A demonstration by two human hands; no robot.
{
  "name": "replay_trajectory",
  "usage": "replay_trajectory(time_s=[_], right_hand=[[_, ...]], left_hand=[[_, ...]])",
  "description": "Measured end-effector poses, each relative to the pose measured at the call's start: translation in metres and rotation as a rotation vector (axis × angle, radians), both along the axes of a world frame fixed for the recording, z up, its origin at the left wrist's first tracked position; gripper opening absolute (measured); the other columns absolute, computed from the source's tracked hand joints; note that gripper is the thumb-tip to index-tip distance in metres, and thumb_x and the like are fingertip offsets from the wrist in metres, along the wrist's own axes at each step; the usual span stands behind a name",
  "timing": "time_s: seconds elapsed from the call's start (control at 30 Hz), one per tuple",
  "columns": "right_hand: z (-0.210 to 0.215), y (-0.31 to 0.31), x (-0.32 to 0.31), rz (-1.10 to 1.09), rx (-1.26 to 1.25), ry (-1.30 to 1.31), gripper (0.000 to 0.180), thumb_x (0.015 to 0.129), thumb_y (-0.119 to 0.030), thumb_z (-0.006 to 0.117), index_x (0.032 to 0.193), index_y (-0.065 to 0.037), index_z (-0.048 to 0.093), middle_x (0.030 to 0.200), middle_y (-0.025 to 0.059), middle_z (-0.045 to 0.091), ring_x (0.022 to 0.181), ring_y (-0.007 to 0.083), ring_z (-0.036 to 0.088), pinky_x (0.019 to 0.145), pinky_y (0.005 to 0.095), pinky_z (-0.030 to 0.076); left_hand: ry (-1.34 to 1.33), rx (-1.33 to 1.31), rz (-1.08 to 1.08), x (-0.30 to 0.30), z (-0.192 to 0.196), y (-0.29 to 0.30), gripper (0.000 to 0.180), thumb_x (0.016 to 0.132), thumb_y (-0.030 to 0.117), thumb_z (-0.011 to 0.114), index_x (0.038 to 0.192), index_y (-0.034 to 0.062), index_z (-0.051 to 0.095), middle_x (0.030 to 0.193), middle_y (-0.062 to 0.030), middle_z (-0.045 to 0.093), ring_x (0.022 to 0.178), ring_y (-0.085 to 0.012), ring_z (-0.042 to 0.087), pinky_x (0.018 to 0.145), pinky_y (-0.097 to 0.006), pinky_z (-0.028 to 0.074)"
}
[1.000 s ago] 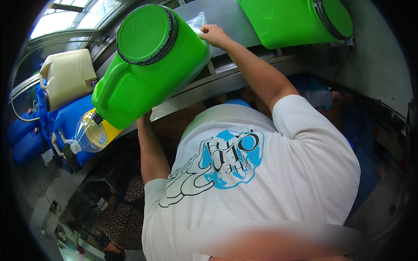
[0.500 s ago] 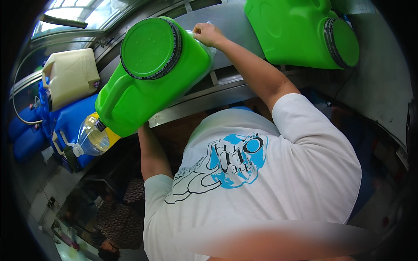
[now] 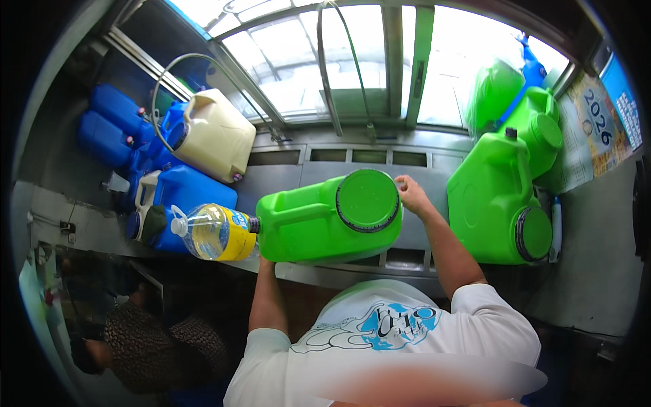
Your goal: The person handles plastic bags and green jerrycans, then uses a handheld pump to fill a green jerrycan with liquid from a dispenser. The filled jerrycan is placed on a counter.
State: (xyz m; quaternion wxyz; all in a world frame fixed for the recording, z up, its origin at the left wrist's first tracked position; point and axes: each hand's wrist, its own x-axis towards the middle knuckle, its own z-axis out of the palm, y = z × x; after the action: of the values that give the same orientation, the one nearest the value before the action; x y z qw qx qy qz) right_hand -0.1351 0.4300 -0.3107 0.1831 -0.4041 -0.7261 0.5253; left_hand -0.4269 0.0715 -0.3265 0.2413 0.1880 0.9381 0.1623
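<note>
Green jug (image 3: 319,220) lies tipped on the counter (image 3: 352,275), spout at a bottle (image 3: 213,233). Right hand (image 3: 410,195) grips its far end; left hand hidden beneath. A slip could spill liquid.

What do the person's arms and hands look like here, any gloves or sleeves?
Both hands bare, no gloves: left hand, right hand. Forearms bare too. Short sleeves of a white T-shirt end near the elbows; the shirt carries a blue and black graphic print. No watch or rings visible.

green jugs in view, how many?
4: one tipped on its side at the clear bottle's mouth, one upright at right, two stacked behind it by the window. More may be hidden.
</note>
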Motion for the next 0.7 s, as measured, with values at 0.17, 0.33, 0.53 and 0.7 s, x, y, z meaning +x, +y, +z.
replay_trajectory(time_s=[0.17, 0.33, 0.53, 0.7], right_hand=[[0.016, 0.011, -0.01, 0.498, 0.248, -0.54, 0.021, 0.081, -0.024, 0.063, 0.095, -0.009, 0.068, 0.086, 0.0133, 0.068, 0.086, 0.028, 0.066, 0.078, 0.04, 0.051], [0.039, 0.009, 0.002, 0.29, 0.502, -0.367, 0.023, 0.083, -0.026, 0.055, 0.091, -0.009, 0.067, 0.093, 0.0162, 0.069, 0.093, 0.035, 0.064, 0.081, 0.0441, 0.05], [0.034, -0.005, 0.004, 0.261, 0.47, -0.427, 0.033, 0.086, -0.038, 0.057, 0.099, -0.01, 0.068, 0.103, 0.0172, 0.068, 0.1, 0.0335, 0.063, 0.086, 0.0427, 0.05], [0.162, -0.008, 0.01, 0.339, 0.529, -0.339, 0.026, 0.088, -0.03, 0.054, 0.096, -0.008, 0.067, 0.097, 0.0148, 0.068, 0.094, 0.0318, 0.064, 0.086, 0.0432, 0.049]], left_hand=[[0.041, -0.084, -0.153, 0.003, 0.021, 0.005, 0.057, 0.083, 0.056, 0.058, 0.114, 0.0084, 0.061, 0.104, -0.0212, 0.067, 0.1, -0.0361, 0.064, 0.081, -0.047, 0.05], [0.207, 0.0, -0.224, -0.004, 0.06, -0.008, 0.054, 0.081, 0.055, 0.06, 0.108, 0.0084, 0.065, 0.096, -0.0219, 0.068, 0.094, -0.0374, 0.066, 0.077, -0.047, 0.051], [-0.242, 0.218, 0.069, 0.007, 0.048, -0.017, 0.04, 0.077, 0.042, 0.069, 0.092, 0.0051, 0.068, 0.089, -0.0225, 0.068, 0.086, -0.0391, 0.067, 0.069, -0.045, 0.053], [-0.137, 0.378, -0.26, -0.007, 0.153, -0.015, 0.021, 0.086, 0.019, 0.059, 0.078, 0.0003, 0.062, 0.069, -0.0204, 0.064, 0.066, -0.0362, 0.064, 0.061, -0.043, 0.052]])
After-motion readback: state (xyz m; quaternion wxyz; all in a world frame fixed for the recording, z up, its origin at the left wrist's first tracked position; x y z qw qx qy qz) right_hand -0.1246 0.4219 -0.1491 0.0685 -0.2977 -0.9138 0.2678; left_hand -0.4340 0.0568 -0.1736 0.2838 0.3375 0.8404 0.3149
